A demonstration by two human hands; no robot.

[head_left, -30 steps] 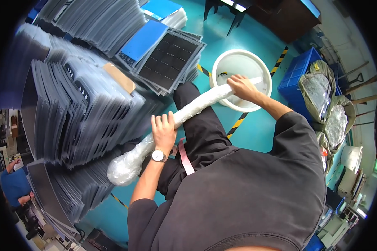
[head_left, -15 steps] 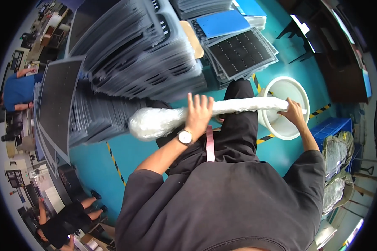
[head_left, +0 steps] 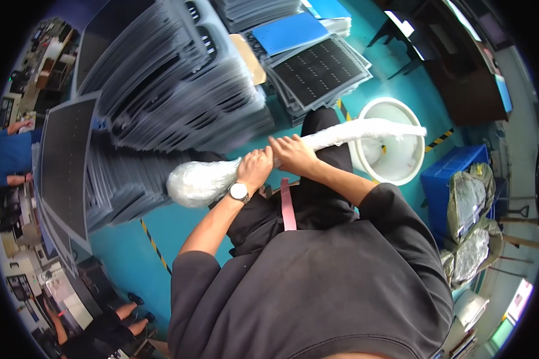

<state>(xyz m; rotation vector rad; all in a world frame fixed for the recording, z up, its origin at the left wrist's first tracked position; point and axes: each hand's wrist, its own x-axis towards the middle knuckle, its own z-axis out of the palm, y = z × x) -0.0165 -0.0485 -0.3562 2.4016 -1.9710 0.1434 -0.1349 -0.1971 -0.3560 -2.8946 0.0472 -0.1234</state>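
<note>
long white plastic-wrapped bundle over white round tub: left hand, right hand curled round its middle. likely soft, slippery; bulbous end sags.

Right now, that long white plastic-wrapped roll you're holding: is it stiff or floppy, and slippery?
The roll looks fairly stiff: it spans past both hands with only a slight bend. Its shiny crinkled wrap probably makes it slippery, so the left hand and right hand grip it side by side. Being round, it might roll if set down.
</note>
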